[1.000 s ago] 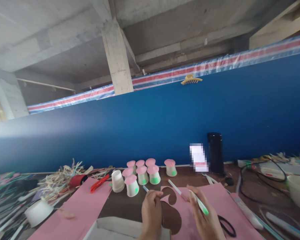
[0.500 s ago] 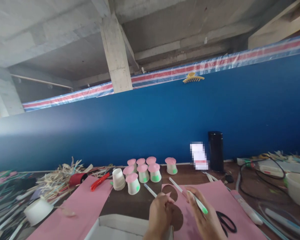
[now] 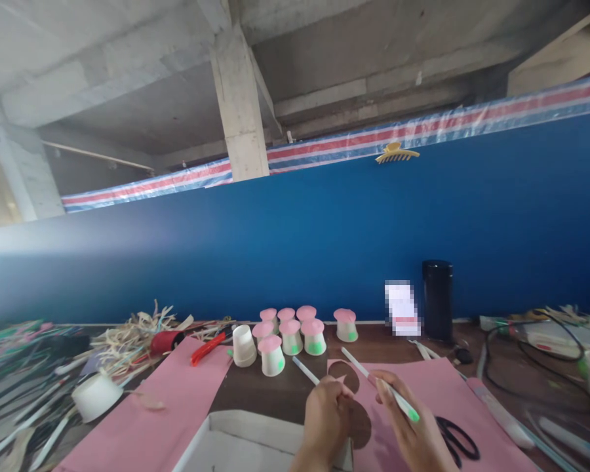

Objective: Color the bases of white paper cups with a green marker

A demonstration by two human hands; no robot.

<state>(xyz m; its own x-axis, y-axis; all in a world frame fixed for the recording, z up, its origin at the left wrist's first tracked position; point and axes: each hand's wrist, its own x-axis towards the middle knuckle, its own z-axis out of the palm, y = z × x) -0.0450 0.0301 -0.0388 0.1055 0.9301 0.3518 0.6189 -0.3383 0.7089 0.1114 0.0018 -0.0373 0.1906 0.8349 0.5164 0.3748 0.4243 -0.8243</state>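
A white cup (image 3: 96,397) is lying tipped on its side at the left. A pink sheet (image 3: 152,410) is lying on the tabletop (image 3: 255,390), and a red-handled tool (image 3: 208,348) is slanting across its far edge. Upside-down cups with pink tops (image 3: 273,357) are standing in a cluster, one sitting apart on the right.

The left hand (image 3: 326,416) is closing its grip on a small pink piece (image 3: 343,382), just beside a pale stick (image 3: 305,370). The right hand (image 3: 407,419) is gripping a white pen (image 3: 400,401) between closed fingers above a second pink sheet (image 3: 427,387). The pen's long axis is slanting, its green end pointing nearer and rightward. A white panel (image 3: 403,308) is leaning beside a black cylinder (image 3: 437,300), its writing pixelated beyond reading. Black scissor handles (image 3: 456,439) are resting right of the hand.
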